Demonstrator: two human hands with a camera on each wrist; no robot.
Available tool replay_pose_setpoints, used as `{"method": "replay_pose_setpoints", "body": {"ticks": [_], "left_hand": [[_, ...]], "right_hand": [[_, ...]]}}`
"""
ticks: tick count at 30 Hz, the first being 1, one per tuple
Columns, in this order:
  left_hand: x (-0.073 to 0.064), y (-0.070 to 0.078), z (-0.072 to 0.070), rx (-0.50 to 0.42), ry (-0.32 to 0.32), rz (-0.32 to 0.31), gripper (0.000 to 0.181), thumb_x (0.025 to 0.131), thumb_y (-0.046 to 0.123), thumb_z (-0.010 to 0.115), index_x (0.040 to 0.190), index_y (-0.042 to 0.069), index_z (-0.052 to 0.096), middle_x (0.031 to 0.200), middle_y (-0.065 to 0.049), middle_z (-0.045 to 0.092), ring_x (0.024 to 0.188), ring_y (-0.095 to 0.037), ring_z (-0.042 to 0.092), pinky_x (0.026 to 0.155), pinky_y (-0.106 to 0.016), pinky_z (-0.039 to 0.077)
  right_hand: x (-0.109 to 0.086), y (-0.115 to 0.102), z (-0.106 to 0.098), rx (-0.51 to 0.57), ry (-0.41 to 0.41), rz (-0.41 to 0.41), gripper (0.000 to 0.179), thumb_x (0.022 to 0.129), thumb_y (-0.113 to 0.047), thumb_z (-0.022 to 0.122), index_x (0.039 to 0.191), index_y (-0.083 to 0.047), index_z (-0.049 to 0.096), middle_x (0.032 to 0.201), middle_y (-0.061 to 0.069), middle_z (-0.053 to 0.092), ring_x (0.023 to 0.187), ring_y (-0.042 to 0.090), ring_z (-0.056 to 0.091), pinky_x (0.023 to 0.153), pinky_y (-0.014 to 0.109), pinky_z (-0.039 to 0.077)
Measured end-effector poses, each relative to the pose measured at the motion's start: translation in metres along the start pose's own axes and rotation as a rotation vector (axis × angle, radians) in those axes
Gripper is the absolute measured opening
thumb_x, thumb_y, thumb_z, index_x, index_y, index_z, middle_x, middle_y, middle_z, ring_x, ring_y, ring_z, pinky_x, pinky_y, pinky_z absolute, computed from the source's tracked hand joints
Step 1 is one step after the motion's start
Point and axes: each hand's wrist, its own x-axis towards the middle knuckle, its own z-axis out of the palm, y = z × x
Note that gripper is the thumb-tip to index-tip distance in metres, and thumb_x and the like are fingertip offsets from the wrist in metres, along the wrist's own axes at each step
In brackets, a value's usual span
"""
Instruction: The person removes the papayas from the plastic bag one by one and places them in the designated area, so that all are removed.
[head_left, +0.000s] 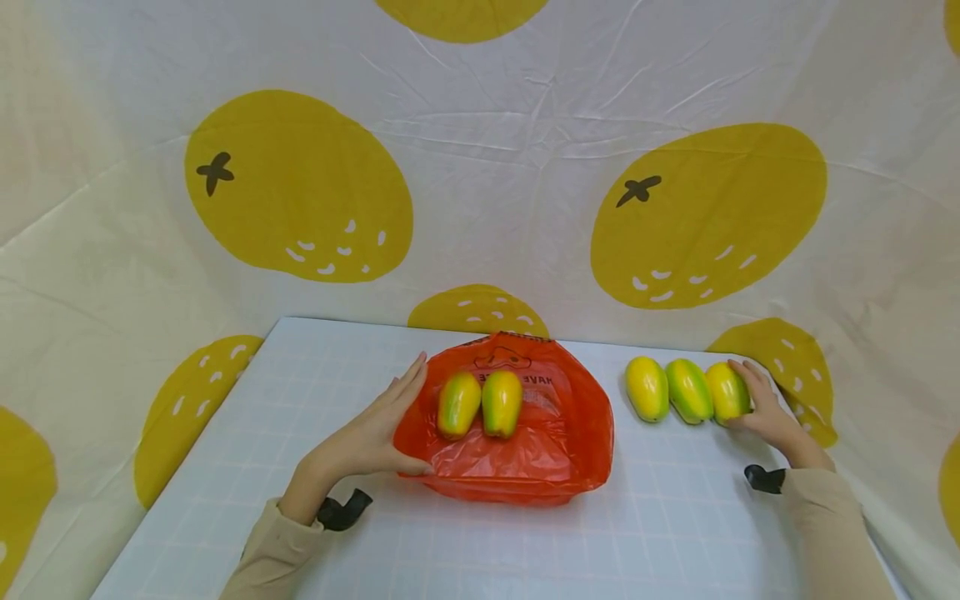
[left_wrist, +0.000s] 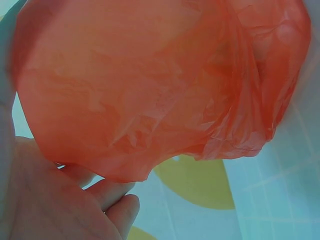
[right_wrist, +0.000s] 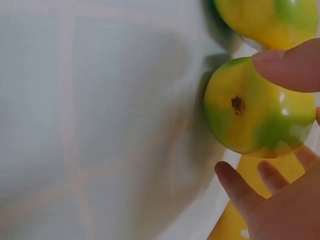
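Note:
A red plastic bag (head_left: 525, 467) lies with its mouth spread wide in the head view. Two yellow-green papayas (head_left: 459, 406) sit side by side within it. My left hand (head_left: 375, 433) is at the bag's left rim, its fingers straight along the edge and thumb spread toward the near corner. In the left wrist view the red film (left_wrist: 125, 90) covers part of the fingers. My right hand (head_left: 768, 417) holds the rightmost papaya (head_left: 726, 392), thumb at its near end and fingers around the far side. The right wrist view shows the thumb over this papaya (right_wrist: 250, 110).
Left of the held papaya lie two more, a middle papaya (head_left: 689, 392) and a left papaya (head_left: 647, 389), in a row. The pale checked table (head_left: 660, 517) ends just behind them, against a hanging cloth (head_left: 495, 208) printed with yellow fruit shapes.

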Motion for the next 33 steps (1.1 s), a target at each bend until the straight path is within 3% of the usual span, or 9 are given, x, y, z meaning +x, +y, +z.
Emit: {"method": "replay_pose_setpoints", "body": {"ticks": [6,14,25,33], "left_hand": [[0.0,0.0,0.0,0.005,-0.003,0.002,0.13,0.07,0.059,0.083,0.16,0.01,0.003,0.166,0.008,-0.008,0.152,-0.021,0.008,0.119,-0.048,0.013],[0.0,0.0,0.0,0.021,-0.006,0.009,0.13,0.07,0.057,0.084,0.16,0.008,0.004,0.166,0.008,-0.009,0.152,-0.02,0.008,0.12,-0.048,0.013],[-0.001,0.001,0.0,0.013,0.0,0.008,0.13,0.07,0.057,0.084,0.16,0.008,0.005,0.166,0.007,-0.008,0.152,-0.02,0.008,0.119,-0.049,0.014],[-0.001,0.002,-0.001,0.009,-0.004,0.008,0.129,0.07,0.054,0.085,0.16,0.008,0.004,0.166,0.008,-0.008,0.152,-0.021,0.007,0.12,-0.048,0.013]], "right_hand": [[-0.002,-0.002,-0.001,-0.01,0.04,0.022,0.104,0.075,-0.01,0.076,0.155,0.002,0.011,0.158,0.034,-0.008,0.137,0.062,0.003,0.094,0.084,0.018],[-0.01,-0.013,-0.005,-0.011,0.049,0.087,0.102,0.087,-0.028,0.072,0.158,-0.003,0.003,0.158,0.031,-0.016,0.14,0.06,-0.008,0.094,0.086,0.005],[-0.019,-0.029,-0.006,-0.009,0.136,0.028,0.092,0.092,-0.024,0.068,0.158,-0.003,0.007,0.161,0.027,-0.013,0.143,0.055,-0.01,0.094,0.085,0.002],[-0.025,-0.048,-0.007,-0.034,0.181,-0.016,0.089,0.093,-0.022,0.066,0.159,-0.008,0.007,0.161,0.028,-0.006,0.14,0.059,0.001,0.093,0.086,0.007]]}}
